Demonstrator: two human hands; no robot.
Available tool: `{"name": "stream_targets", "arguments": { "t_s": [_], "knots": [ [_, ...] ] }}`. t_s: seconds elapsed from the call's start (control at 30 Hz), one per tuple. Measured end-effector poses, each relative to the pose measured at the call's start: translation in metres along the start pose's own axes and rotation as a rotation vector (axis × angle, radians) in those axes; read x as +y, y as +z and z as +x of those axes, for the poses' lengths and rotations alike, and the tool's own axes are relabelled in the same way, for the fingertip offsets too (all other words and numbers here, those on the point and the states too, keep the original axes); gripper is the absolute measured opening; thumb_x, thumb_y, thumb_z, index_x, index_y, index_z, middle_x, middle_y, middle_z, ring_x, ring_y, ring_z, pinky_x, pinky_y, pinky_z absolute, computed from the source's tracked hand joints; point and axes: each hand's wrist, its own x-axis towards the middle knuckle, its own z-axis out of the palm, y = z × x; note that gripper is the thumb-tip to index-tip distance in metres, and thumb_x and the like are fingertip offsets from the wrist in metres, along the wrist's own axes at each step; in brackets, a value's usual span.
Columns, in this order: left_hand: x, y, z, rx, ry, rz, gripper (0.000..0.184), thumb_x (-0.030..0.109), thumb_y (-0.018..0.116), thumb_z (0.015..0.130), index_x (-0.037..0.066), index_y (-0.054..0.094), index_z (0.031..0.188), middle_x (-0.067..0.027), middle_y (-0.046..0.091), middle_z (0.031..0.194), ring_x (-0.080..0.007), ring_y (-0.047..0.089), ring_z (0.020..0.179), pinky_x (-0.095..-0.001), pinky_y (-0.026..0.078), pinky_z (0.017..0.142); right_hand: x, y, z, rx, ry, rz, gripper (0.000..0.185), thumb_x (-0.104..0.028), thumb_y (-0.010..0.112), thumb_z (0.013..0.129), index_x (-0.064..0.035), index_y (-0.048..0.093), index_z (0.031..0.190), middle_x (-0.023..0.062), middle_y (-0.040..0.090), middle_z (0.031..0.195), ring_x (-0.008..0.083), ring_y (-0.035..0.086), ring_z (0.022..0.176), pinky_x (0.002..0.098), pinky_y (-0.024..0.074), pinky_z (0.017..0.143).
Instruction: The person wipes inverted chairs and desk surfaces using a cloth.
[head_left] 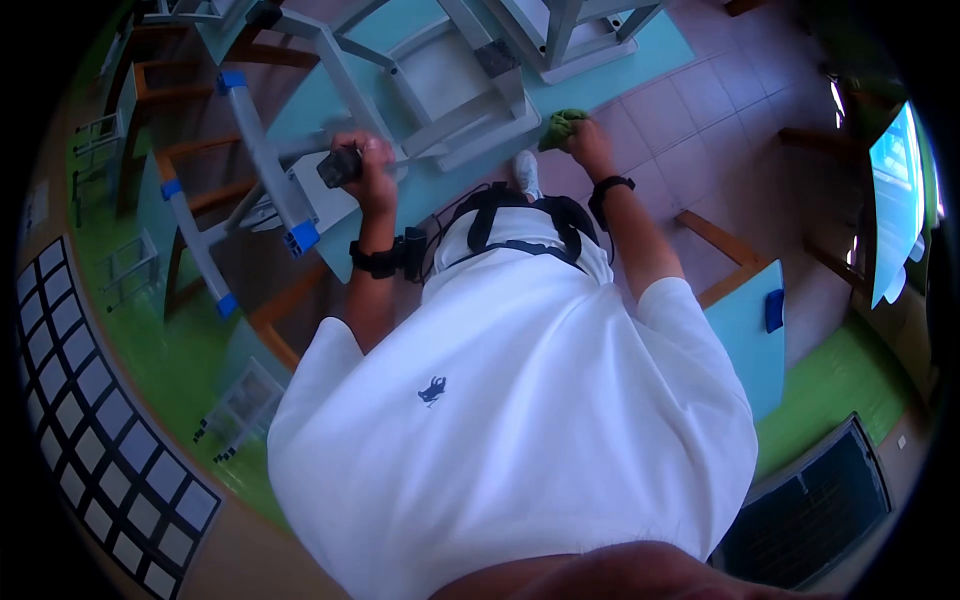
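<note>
My left hand (376, 168) is closed around a small dark object (341, 168), possibly a bunched cloth; its kind is not clear. It is beside the grey legs of an upturned stool (262, 150) with blue foot caps. My right hand (592, 148) grips a crumpled green cloth (564, 128) over the near edge of a pale blue-green table (600, 85). Between my hands, a stool with a whitish seat (450, 75) lies on that table. Black bands circle both wrists.
Another stool (575, 40) stands on the table farther off. Wooden-legged desks (745, 320) are on both sides, one at right near my elbow. A bright screen or window (897, 200) shows at far right. Pinkish floor tiles (690, 110) lie ahead, with my white shoe (527, 175) below.
</note>
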Motion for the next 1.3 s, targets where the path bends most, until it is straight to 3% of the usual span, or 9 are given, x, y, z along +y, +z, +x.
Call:
{"name": "stream_targets", "arguments": {
  "t_s": [0.27,0.57,0.7,0.8,0.9,1.07,1.1,1.17,1.3],
  "knots": [
    [-0.003,-0.001,0.0,-0.024,-0.005,-0.072,0.013,0.011,0.055,0.087,0.009,0.042,0.087,-0.0028,0.047,0.072,-0.0113,0.045,0.058,-0.0267,0.041,0.054,0.052,-0.025,0.079,-0.052,0.29,-0.22,0.044,-0.021,0.054,0.081,-0.0095,0.057,0.124,0.0234,0.059,0.112,0.0412,0.058,0.101,0.0517,0.0497,0.082],
    [-0.002,0.009,0.0,0.056,0.077,0.012,0.016,0.016,0.054,0.088,0.008,0.04,0.084,-0.0014,0.041,0.063,-0.0099,0.039,0.054,-0.0251,0.038,0.051,0.007,0.007,0.042,-0.312,-0.141,-0.099,0.048,-0.022,0.053,0.084,-0.012,0.05,0.131,0.0237,0.053,0.117,0.0424,0.057,0.102,0.0506,0.0492,0.085],
    [-0.005,0.017,-0.002,0.183,0.088,0.046,0.016,0.017,0.052,0.089,0.007,0.04,0.083,-0.001,0.04,0.061,-0.0097,0.038,0.052,-0.0253,0.036,0.049,0.059,-0.005,0.07,0.037,-0.104,-0.063,0.05,-0.019,0.05,0.084,-0.009,0.047,0.133,0.0267,0.053,0.116,0.0444,0.058,0.098,0.0509,0.0495,0.083],
    [-0.004,0.017,-0.006,0.274,0.086,0.086,0.016,0.017,0.05,0.089,0.007,0.04,0.082,-0.0013,0.04,0.06,-0.0103,0.038,0.051,-0.0257,0.036,0.047,0.065,-0.067,0.091,-0.013,0.069,-0.068,0.058,-0.014,0.052,0.085,-0.009,0.037,0.141,0.0293,0.051,0.114,0.0462,0.055,0.1,0.0506,0.0478,0.085],
    [-0.006,0.021,-0.002,0.286,0.121,0.094,0.017,0.017,0.051,0.089,0.007,0.04,0.081,-0.0017,0.04,0.059,-0.0112,0.039,0.05,-0.026,0.037,0.047,0.085,-0.06,0.108,0.089,-0.111,-0.025,0.059,-0.012,0.052,0.085,-0.0095,0.037,0.141,0.0295,0.05,0.114,0.0459,0.055,0.101,0.0504,0.0473,0.085],
    [0.0,0.029,-0.003,0.338,0.128,0.13,0.02,0.02,0.053,0.089,0.006,0.04,0.081,-0.0028,0.041,0.06,-0.0117,0.041,0.051,-0.0269,0.04,0.05,0.059,-0.02,0.092,-0.281,-0.555,0.127,0.055,-0.007,0.052,0.082,-0.0038,0.041,0.137,0.0317,0.052,0.106,0.0489,0.053,0.096,0.051,0.0439,0.089],
    [-0.003,0.025,-0.004,0.32,0.138,0.114,0.02,0.02,0.053,0.09,0.006,0.041,0.083,-0.0027,0.042,0.061,-0.0115,0.042,0.052,-0.0274,0.041,0.05,0.044,-0.015,0.085,-0.283,-0.565,0.133,0.055,-0.007,0.052,0.082,-0.0038,0.041,0.137,0.0317,0.052,0.106,0.0489,0.053,0.096,0.051,0.0439,0.089],
    [-0.004,0.022,-0.005,0.321,0.129,0.109,0.02,0.02,0.053,0.09,0.006,0.041,0.083,-0.0025,0.043,0.062,-0.0113,0.042,0.052,-0.0275,0.041,0.05,0.018,-0.012,0.075,-0.698,-0.551,0.025,0.053,-0.008,0.051,0.084,-0.0025,0.04,0.136,0.0303,0.055,0.109,0.0481,0.053,0.101,0.0503,0.0437,0.09],
    [-0.005,0.023,-0.004,0.338,0.108,0.087,0.018,0.019,0.054,0.091,0.007,0.042,0.084,-0.0008,0.043,0.06,-0.0094,0.041,0.051,-0.0266,0.042,0.05,0.029,-0.002,0.08,-0.644,-0.476,0.104,0.043,-0.012,0.049,0.088,-0.006,0.046,0.13,0.0276,0.052,0.118,0.0454,0.053,0.105,0.0493,0.0441,0.091]
  ]
}}
